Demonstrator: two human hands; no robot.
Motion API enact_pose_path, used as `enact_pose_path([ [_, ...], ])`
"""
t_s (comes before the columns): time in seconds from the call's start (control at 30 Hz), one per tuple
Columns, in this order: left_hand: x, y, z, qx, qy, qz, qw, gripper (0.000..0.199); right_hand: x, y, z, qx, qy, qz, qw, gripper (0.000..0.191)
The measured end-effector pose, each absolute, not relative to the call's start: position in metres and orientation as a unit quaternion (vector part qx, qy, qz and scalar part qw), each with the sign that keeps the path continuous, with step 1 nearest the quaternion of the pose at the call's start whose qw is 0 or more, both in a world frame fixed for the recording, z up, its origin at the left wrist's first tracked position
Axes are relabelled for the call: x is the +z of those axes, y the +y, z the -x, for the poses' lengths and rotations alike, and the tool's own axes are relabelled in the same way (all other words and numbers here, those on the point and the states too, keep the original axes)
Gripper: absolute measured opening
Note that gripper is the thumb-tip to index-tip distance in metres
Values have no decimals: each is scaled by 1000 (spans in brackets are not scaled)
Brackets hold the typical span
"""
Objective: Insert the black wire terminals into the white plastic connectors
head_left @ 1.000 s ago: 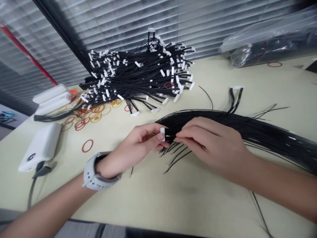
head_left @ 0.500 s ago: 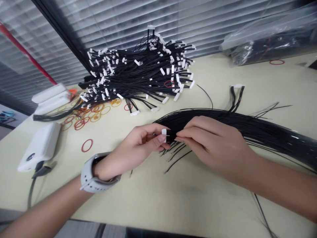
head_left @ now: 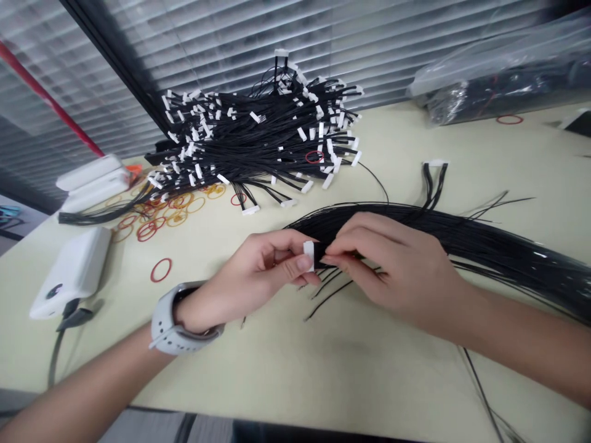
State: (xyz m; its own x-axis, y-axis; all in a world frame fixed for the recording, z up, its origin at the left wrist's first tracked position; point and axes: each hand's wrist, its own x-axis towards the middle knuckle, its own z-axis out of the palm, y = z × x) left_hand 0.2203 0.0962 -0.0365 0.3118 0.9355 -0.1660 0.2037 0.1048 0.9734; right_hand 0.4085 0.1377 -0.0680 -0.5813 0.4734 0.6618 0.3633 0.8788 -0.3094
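Showing a pale worktable (head_left: 286, 375) below a slatted window blind (head_left: 221, 43), what does this head-camera view hold?

Largest first: a long bundle of thin black wires (head_left: 466, 237) sweeps across the right of the table. Behind it lies a heap of wire harnesses (head_left: 258, 138) bristling with white connectors, and a clear plastic bag (head_left: 503, 77) of more wiring sits at the far right.

Where is the piece between the hands?

A small white plastic connector (head_left: 309, 256) is held up above the table at the bundle's left end, with loose black wire ends fanning out just below.

And the hands?

The left hand (head_left: 263, 267) is closed, pinching the connector between thumb and fingers; a grey smartwatch (head_left: 178, 320) circles its wrist. The right hand (head_left: 397, 264) is also closed, its fingertips (head_left: 331, 259) pinching the wires just beside the connector.

How would these handle?

Probably light and limp: the wires likely bend easily and slip apart, and the connector's thin plastic may be fragile. The surest hold appears to be on the connector's body, with the wires gripped close behind it.

What lies nearby?

Left of the hands rest a white power bank (head_left: 71, 274) with its cable and scattered red and orange rubber bands (head_left: 161, 212).
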Motion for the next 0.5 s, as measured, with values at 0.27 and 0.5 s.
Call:
enact_pose_path([
  [0.27, -37, 96, -223, 389, 460, -653, 459, 35, -53, 156, -410, 333, -857, 262, 295, 25],
  [0.5, -27, 101, -250, 235, 526, -777, 254, 54, -29, 176, -407, 476, -717, 276, 428, 28],
])
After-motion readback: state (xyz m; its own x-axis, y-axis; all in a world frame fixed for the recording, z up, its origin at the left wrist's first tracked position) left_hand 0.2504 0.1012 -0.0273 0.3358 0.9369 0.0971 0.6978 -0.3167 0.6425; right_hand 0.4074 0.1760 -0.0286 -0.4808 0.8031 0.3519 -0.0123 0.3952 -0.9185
